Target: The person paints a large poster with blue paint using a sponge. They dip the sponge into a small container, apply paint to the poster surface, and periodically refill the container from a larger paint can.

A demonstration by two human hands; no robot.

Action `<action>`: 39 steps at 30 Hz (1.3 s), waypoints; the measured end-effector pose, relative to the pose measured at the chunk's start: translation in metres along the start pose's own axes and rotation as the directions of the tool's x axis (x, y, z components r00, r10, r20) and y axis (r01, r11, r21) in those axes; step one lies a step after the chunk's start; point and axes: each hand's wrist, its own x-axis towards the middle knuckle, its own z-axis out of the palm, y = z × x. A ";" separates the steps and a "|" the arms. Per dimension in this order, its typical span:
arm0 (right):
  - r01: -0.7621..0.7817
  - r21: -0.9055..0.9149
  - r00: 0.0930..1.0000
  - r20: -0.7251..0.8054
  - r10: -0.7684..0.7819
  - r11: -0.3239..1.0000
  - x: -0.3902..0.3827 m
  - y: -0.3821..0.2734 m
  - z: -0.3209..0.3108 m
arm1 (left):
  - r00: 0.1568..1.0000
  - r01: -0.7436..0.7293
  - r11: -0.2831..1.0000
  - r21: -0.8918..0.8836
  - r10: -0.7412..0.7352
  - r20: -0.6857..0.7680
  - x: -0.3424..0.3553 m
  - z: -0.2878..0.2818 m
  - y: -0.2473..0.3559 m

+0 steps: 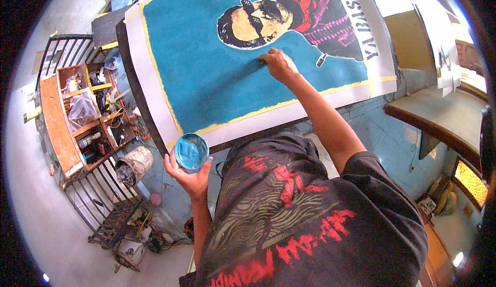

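My left hand [192, 178] is wrapped round a small clear cup [191, 152] of blue paint, held beside the near left corner of a large painting [206, 75]. The painting has a flat teal-blue ground with a portrait lying sideways on it. My right hand [281, 65] rests low over the blue ground, just below the portrait's head, with its fingers pinched together. Whatever it grips is hidden by the fingers. A dark shadow runs leftward from that hand across the blue. Yellow masking tape [248, 119] edges the painted area, with a white margin [147, 98] outside it.
At the left stands a wooden shelf unit [64, 122] with tools and bags. A paint-stained bucket [135, 163] and a dark metal rack [116, 220] are below it. A wooden-edged counter [439, 114] juts in at the right. The painting lies on a dark-edged board [135, 83].
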 end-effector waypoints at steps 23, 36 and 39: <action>-0.004 0.080 0.998 0.066 -0.001 0.997 0.022 -0.028 0.014 | 1.000 0.005 1.000 -0.019 -0.006 -0.025 -0.002 -0.014 -0.008; -0.042 0.165 0.995 0.095 0.027 0.985 0.051 -0.052 0.023 | 0.995 0.060 0.998 -0.010 -0.061 -0.085 -0.012 -0.029 -0.015; 0.000 0.174 0.992 0.126 -0.023 0.985 0.061 -0.048 0.028 | 0.995 0.064 0.998 0.013 -0.063 -0.074 -0.014 -0.033 -0.018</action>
